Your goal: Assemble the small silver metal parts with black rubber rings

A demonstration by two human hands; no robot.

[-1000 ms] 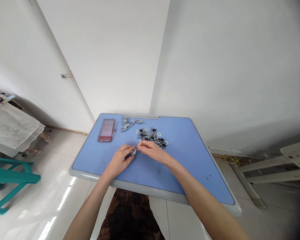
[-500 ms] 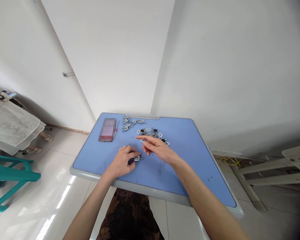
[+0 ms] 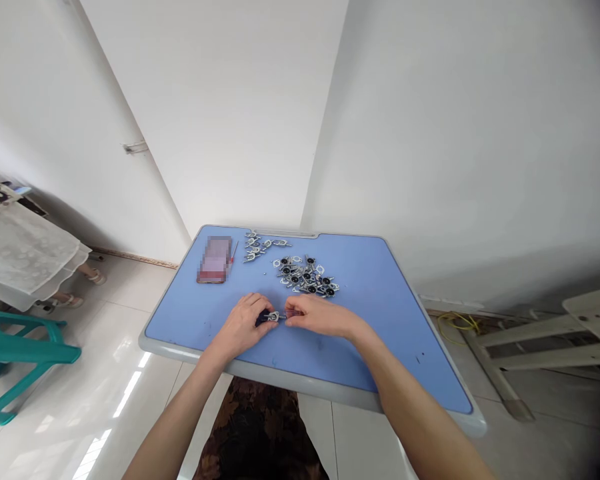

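My left hand (image 3: 246,323) is closed round a small metal flanged part (image 3: 274,317) with a dark body, keeping it low over the blue tabletop. From the right, my right hand (image 3: 320,316) pinches a small screwdriver (image 3: 293,312) with a reddish see-through handle, lined up with the pin side of the part. Its tip is too small to make out. Beyond my hands lies a pile of similar metal parts (image 3: 307,276) with round black caps. Farther back on the left is a smaller group of metal parts (image 3: 253,255).
A phone (image 3: 214,260) with a blurred screen lies at the table's left, beside a red-handled screwdriver (image 3: 232,259). White walls stand behind the table (image 3: 380,287). A green stool (image 3: 25,340) and another person's skirt (image 3: 30,253) are on the left. A yellow cable (image 3: 457,327) lies on the right.
My right hand has come down and toward me from over the pile, bringing the screwdriver up to the metal part. My left hand stays nearly in place, holding the part.
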